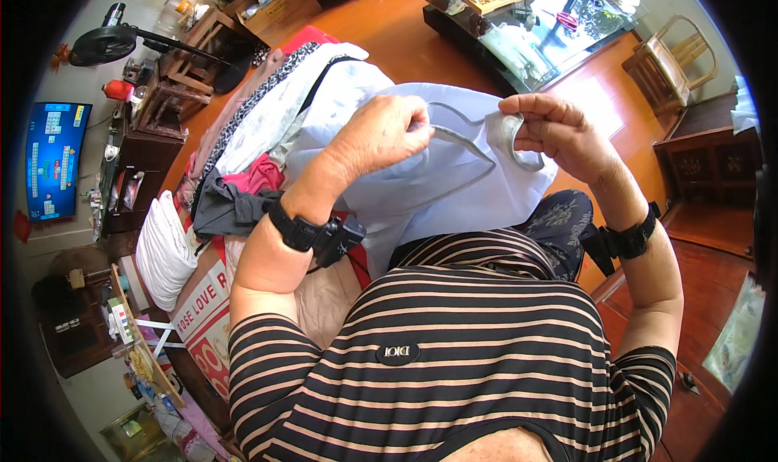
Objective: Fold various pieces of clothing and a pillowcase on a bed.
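Note:
A pale bluish-white garment [478, 194] with grey trim hangs between my hands and spreads over my lap. My left hand [387, 135] is closed in a pinch on its grey trim. Over on the other side, the thumb and fingers of my right hand [567, 134] pinch the grey edge, where a small band curls into a loop. Between them, strips of trim outline an opening in the cloth. Part of the garment lies behind my left forearm.
Left of me is a clothes heap [243, 150] with patterned, white, pink and dark grey pieces. A white folded cloth [164, 250] lies beside it, above a printed box [207, 320]. A black fan [104, 45], a glass-topped table [559, 36] and a wooden chair [671, 61] stand farther off.

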A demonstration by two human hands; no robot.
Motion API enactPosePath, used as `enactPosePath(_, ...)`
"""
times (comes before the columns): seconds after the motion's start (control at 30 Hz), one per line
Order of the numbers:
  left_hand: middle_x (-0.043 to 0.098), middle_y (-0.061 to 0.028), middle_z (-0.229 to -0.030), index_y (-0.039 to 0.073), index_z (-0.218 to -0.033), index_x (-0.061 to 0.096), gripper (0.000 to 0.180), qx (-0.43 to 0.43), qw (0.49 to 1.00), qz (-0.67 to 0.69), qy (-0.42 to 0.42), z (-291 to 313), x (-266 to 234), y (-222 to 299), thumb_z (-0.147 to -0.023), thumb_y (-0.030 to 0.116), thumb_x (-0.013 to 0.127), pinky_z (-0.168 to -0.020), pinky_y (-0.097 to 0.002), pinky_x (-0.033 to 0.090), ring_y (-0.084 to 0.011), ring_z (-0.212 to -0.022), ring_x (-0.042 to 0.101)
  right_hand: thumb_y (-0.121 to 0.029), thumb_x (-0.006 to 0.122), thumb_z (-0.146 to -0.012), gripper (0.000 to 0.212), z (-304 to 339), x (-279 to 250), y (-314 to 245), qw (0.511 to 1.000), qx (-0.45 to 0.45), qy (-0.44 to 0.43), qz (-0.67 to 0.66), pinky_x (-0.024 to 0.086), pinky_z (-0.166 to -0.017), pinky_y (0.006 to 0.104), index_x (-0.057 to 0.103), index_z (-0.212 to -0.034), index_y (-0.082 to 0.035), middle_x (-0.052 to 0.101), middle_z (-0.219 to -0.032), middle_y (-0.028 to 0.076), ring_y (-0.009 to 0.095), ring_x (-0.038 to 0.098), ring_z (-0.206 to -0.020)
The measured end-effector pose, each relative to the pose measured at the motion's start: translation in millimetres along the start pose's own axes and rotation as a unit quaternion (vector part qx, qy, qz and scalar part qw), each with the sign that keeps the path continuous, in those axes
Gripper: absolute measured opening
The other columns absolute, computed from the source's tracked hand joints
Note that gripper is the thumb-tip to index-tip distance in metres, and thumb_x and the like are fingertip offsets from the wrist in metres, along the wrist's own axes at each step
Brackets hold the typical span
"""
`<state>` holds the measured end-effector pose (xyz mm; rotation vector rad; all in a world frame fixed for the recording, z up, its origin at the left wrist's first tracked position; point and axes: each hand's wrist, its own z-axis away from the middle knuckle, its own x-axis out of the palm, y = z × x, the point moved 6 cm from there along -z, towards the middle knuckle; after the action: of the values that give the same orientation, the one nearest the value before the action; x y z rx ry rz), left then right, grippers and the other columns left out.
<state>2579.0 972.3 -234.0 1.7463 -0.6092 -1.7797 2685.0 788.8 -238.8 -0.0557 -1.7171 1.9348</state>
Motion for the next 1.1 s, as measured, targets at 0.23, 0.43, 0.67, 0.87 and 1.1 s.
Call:
enactPosePath(0.23, 0.059, -0.0097, -0.062, -0.001, -0.071, 0.058, 0.015, -0.023, 0.997, 0.069, -0.017, 32.7, 38.1, 5.9, -0.076, 0.013, 0.061, -0.057, -0.0289, 0.045, -0.0152, -0.057, 0.055, 0.000, 0.064, -0.067, 0.014, 14.6, 40.3, -2.9, 0.772, -0.189, -0.029, 0.606, 0.049, -0.061, 0.0328, 0.059, -0.080, -0.003, 0.059, -0.075, 0.010, 0.025, 0.061, -0.068)
enactPosePath(0.43, 0.059, -0.0073, -0.063, -0.001, -0.072, 0.058, 0.017, -0.047, 0.983, 0.131, -0.117, 34.0, 66.6, -10.9, -0.077, 0.014, 0.061, -0.056, -0.0265, 0.044, -0.0114, -0.058, 0.054, -0.009, 0.064, -0.070, 0.009, 4.6, 18.0, 18.2, 0.722, -0.089, -0.052, 0.684, 0.048, -0.066, 0.0346, 0.060, -0.072, -0.001, 0.057, -0.085, 0.010, 0.026, 0.058, -0.075)
enactPosePath(0.67, 0.056, 0.0005, -0.065, 0.000, -0.075, 0.059, 0.018, -0.122, 0.952, 0.239, -0.148, 20.2, 65.1, -27.0, -0.081, 0.018, 0.059, -0.055, -0.0244, 0.043, -0.0083, -0.058, 0.050, -0.010, 0.055, -0.082, 0.018, -14.9, 1.5, -24.1, 0.763, -0.363, 0.042, 0.534, 0.051, -0.068, 0.0271, 0.063, -0.096, -0.003, 0.065, -0.091, 0.010, 0.020, 0.063, -0.077)
enactPosePath(0.87, 0.062, -0.0069, -0.070, 0.000, -0.081, 0.063, 0.022, -0.059, 0.957, 0.166, -0.231, 17.5, 56.4, -39.6, -0.075, 0.021, 0.063, -0.064, -0.0274, 0.046, -0.0135, -0.066, 0.057, -0.020, 0.068, -0.073, 0.020, -8.2, 86.7, -20.8, 0.862, -0.261, -0.229, 0.370, 0.049, -0.063, 0.0306, 0.066, -0.083, -0.002, 0.063, -0.075, 0.015, 0.022, 0.062, -0.067)
enactPosePath(1.1, 0.059, -0.0015, -0.067, 0.001, -0.079, 0.063, 0.019, -0.080, 0.968, 0.173, -0.163, 13.3, 38.4, -38.2, -0.076, 0.020, 0.064, -0.060, -0.0248, 0.043, -0.0091, -0.064, 0.051, -0.019, 0.060, -0.081, 0.022, -64.6, 12.5, -35.5, 0.753, -0.094, 0.062, 0.648, 0.045, -0.053, 0.0301, 0.061, -0.079, 0.002, 0.057, -0.063, 0.013, 0.018, 0.055, -0.055)
